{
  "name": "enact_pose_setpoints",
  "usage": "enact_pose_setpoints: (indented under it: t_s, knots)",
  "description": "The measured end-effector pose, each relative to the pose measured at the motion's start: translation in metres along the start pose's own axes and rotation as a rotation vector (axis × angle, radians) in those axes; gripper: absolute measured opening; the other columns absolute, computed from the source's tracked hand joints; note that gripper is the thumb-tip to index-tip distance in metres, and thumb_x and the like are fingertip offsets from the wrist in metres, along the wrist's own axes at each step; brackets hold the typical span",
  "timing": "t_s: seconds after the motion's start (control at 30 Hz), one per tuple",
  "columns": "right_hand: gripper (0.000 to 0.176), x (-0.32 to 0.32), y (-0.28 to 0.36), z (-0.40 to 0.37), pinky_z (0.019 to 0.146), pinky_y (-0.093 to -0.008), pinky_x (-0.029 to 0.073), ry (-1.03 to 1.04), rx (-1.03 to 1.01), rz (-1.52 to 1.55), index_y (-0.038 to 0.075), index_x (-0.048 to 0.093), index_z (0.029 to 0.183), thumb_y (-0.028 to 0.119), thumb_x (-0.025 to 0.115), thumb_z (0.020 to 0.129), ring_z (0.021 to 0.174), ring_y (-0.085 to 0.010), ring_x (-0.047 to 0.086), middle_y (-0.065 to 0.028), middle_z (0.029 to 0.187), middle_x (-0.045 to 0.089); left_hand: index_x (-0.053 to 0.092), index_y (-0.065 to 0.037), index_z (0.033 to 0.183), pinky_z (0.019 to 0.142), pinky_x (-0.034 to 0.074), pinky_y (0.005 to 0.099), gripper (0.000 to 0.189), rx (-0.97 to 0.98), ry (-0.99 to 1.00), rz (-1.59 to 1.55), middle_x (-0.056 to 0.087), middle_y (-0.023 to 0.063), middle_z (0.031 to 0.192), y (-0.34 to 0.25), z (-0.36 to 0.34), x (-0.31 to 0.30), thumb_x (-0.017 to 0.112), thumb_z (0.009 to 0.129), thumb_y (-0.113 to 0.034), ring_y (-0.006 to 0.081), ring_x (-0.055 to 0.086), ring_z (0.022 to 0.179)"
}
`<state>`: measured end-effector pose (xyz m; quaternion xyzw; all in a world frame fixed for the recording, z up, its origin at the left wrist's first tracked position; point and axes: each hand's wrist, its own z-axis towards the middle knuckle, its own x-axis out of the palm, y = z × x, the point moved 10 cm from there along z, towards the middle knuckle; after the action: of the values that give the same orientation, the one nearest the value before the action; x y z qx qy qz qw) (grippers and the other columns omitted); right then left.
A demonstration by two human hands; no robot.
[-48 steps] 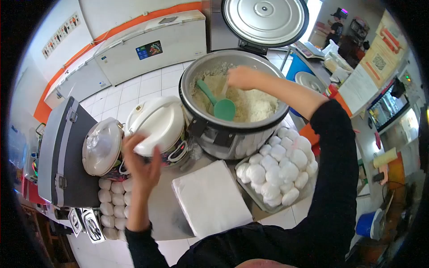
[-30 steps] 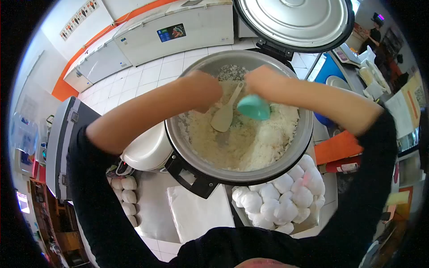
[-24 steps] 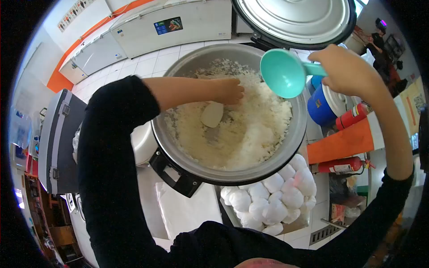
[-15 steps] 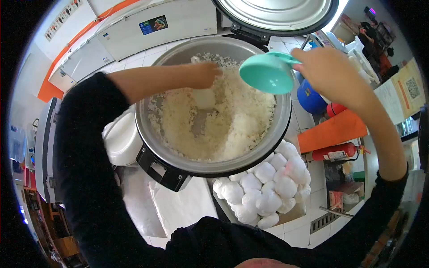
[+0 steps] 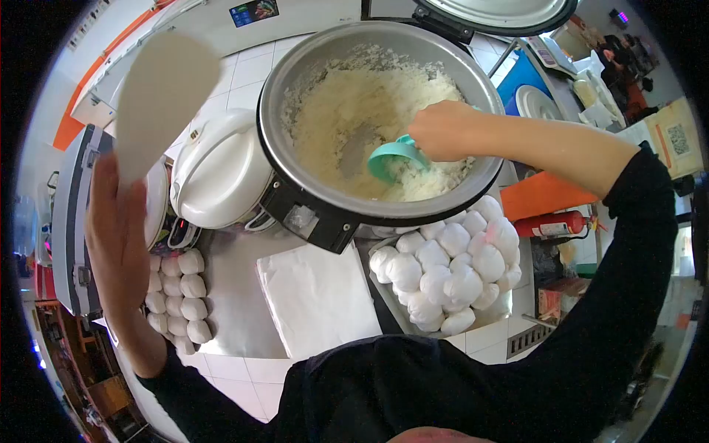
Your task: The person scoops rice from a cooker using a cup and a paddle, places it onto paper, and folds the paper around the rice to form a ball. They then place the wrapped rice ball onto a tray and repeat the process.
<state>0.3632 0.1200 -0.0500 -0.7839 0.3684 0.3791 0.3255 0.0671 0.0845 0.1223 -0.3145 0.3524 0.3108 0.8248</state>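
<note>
Left hand (image 5: 118, 244): raised at the left, well clear of the pot, fingers closed on the handle of a white paddle (image 5: 166, 88), whose blade points up and is blurred.
Right hand (image 5: 443, 131): inside the pot (image 5: 269, 111), fingers gripping a teal scoop (image 5: 391, 156).
Scoop: bowl tipped down into the rice (image 5: 354, 96), near the pot's front wall.
Beside the pot: small white cooker (image 5: 218, 170), lid shut.
In front: paper stack (image 5: 317, 295) and a tray of rice balls (image 5: 450, 269).

Small cooker (image 5: 221, 170) at 9 o'clock of large cooker (image 5: 306, 220); rice balls (image 5: 443, 277) at 5 o'clock; paper stack (image 5: 317, 295) at 7 o'clock.
</note>
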Motion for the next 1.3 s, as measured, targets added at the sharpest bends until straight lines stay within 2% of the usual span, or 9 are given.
enact_pose_setpoints:
  t_s: [0.07, 0.13, 0.27, 0.43, 0.53, 0.6, 0.83, 1.03, 1.3]
  knots:
    - [0.019, -0.008, 0.01, -0.011, 0.063, -0.044, 0.05, 0.018, -0.014, 0.038, 0.002, 0.066, 0.075, 0.019, 0.058, 0.077, 0.071, -0.0359, 0.063, -0.0179, 0.074, 0.064, 0.046, 0.001, 0.109, 0.056, 0.04, 0.0271, 0.02, -0.075, -0.037, -0.106, 0.055, 0.0072, 0.084, 0.022, -0.037, -0.011, 0.044, 0.094, -0.012, 0.0127, 0.051, 0.067]
    - [0.022, -0.004, 0.013, -0.021, 0.064, -0.0446, 0.049, 0.034, -0.02, 0.08, 0.003, 0.066, 0.077, 0.022, 0.057, 0.081, 0.073, -0.0364, 0.062, -0.0182, 0.074, 0.063, 0.044, -0.003, 0.112, 0.05, 0.029, 0.0178, 0.021, -0.52, -0.039, -0.353, 0.045, -0.0012, 0.073, 0.073, -0.08, -0.009, 0.043, 0.095, -0.014, 0.0031, 0.039, 0.061]
    - [0.025, -0.014, 0.009, -0.036, 0.068, -0.0453, 0.047, -0.06, -0.069, 0.13, 0.004, 0.065, 0.088, 0.026, 0.053, 0.086, 0.073, -0.0373, 0.061, -0.0187, 0.073, 0.062, 0.043, -0.005, 0.113, 0.043, 0.02, 0.0167, 0.021, -0.676, -0.316, -0.525, 0.034, -0.0053, 0.064, 0.098, -0.132, -0.01, 0.041, 0.096, -0.018, -0.0004, 0.026, 0.05]
    - [0.026, -0.031, -0.001, -0.046, 0.068, -0.0459, 0.045, -0.1, -0.113, 0.226, 0.005, 0.063, 0.094, 0.027, 0.053, 0.087, 0.074, -0.0391, 0.059, -0.0194, 0.073, 0.061, 0.048, -0.004, 0.107, 0.039, 0.016, 0.0173, 0.023, -0.648, -0.172, -0.532, 0.034, -0.0063, 0.061, 0.096, -0.131, -0.002, 0.039, 0.097, -0.022, -0.0005, 0.025, 0.046]
    - [0.023, -0.016, -0.02, -0.034, 0.058, -0.0407, 0.045, -0.186, -0.243, 0.348, 0.003, 0.06, 0.095, 0.024, 0.054, 0.086, 0.061, -0.03, 0.059, -0.0137, 0.064, 0.059, 0.053, -0.003, 0.096, 0.038, 0.02, 0.0189, 0.03, -0.718, -0.075, -0.753, 0.038, -0.0042, 0.058, 0.1, -0.123, 0.026, 0.038, 0.097, -0.029, 0.0017, 0.028, 0.044]
    - [0.03, 0.022, -0.043, -0.018, 0.047, -0.0307, 0.043, 0.117, -0.092, 0.91, 0.001, 0.062, 0.091, 0.03, 0.056, 0.086, 0.048, -0.0166, 0.053, -0.0095, 0.065, 0.057, 0.051, -0.004, 0.096, 0.038, 0.024, 0.0201, 0.028, -0.726, -0.031, -0.963, 0.04, -0.0027, 0.06, 0.091, -0.104, 0.052, 0.04, 0.097, -0.029, 0.0039, 0.031, 0.045]
    - [0.033, -0.02, -0.052, -0.022, 0.037, -0.022, 0.031, -0.049, -0.011, 1.657, 0.002, 0.052, 0.101, 0.034, 0.051, 0.092, 0.041, -0.0046, 0.035, -0.0001, 0.064, 0.043, 0.048, -0.008, 0.087, 0.037, 0.023, 0.0192, 0.029, -0.65, 0.468, -1.225, 0.034, -0.0036, 0.059, -0.023, -0.004, 0.149, 0.038, 0.097, -0.033, 0.0049, 0.029, 0.043]
    - [0.035, -0.032, -0.048, -0.042, 0.037, -0.0223, 0.035, -0.223, 0.085, 1.779, 0.0, 0.051, 0.106, 0.033, 0.049, 0.093, 0.042, -0.0049, 0.038, -0.0007, 0.066, 0.044, 0.045, -0.009, 0.081, 0.036, 0.022, 0.0198, 0.031, -0.587, 0.646, -1.155, 0.032, -0.0047, 0.059, -0.066, 0.035, 0.192, 0.039, 0.097, -0.035, 0.0043, 0.026, 0.044]
    - [0.04, -0.017, -0.06, -0.047, 0.034, -0.0218, 0.033, -0.436, 0.31, 1.293, -0.002, 0.054, 0.111, 0.032, 0.048, 0.092, 0.04, -0.0055, 0.041, 0.001, 0.058, 0.044, 0.044, -0.012, 0.082, 0.036, 0.016, 0.0186, 0.023, -0.682, 0.844, -1.219, 0.029, -0.0073, 0.059, -0.084, 0.038, 0.226, 0.042, 0.095, -0.032, 0.0025, 0.022, 0.043]
